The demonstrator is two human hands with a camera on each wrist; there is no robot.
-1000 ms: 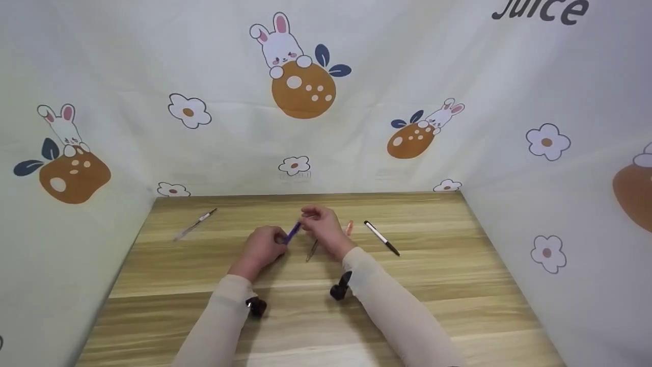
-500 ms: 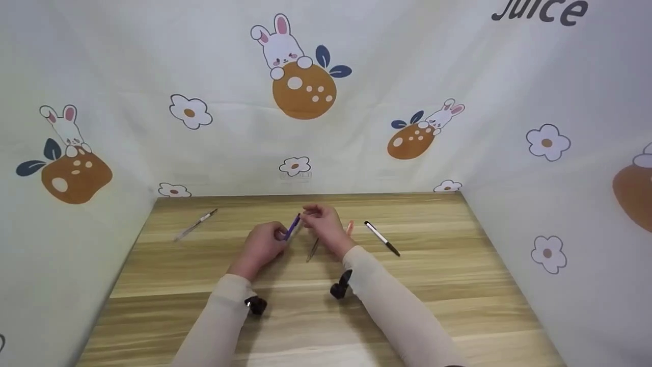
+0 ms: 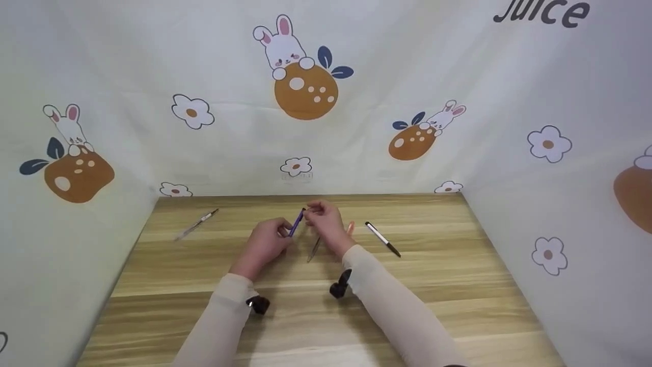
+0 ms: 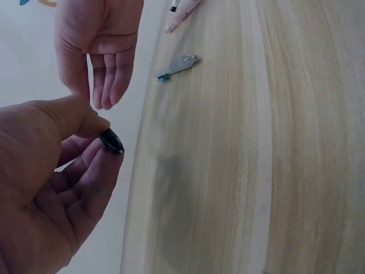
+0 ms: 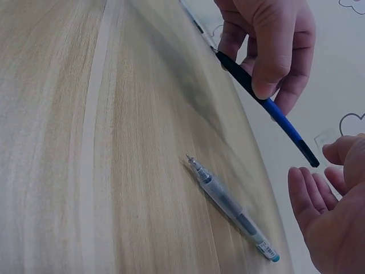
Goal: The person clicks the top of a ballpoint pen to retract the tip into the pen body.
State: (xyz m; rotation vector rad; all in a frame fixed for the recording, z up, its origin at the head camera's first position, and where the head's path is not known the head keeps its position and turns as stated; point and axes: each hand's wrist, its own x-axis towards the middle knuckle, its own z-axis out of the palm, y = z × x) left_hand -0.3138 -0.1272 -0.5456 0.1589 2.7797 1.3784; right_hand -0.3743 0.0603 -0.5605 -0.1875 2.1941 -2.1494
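At the middle of the far half of the pale wood-grain table (image 3: 285,331), both hands are raised around one pen. Left hand (image 3: 265,240): grasping a slim pen with a blue barrel and black grip section (image 5: 279,111), pinched between thumb and fingers. The pen is tilted, its black grip section on the left hand's side, its other black end directed far and right. Right hand (image 3: 327,224): fingers loosely bent beside that end; the right wrist view shows a small gap there, so nothing is grasped.

Under the right hand, partly covered in the head view, a translucent plastic pen with a teal end (image 5: 231,206) lies on the table — the see-through barrel contains a darker filling, and a barcode label sits near the teal end. Just right of the right hand lies an orange pen (image 3: 351,228), largely hidden by the wrist. Farther right, a white-barrelled pen with black ends (image 3: 383,239) lies at a slant. Well to the left, a clear-barrelled pen with a white label and dark end (image 3: 197,224) lies alone; its contents are too small to read.

Beige sleeves (image 3: 402,306) cover both forearms — a small black camera (image 3: 260,305) at each wrist. A white sheet printed with rabbits, oranges and flowers (image 3: 229,153) stands behind the table's far edge.
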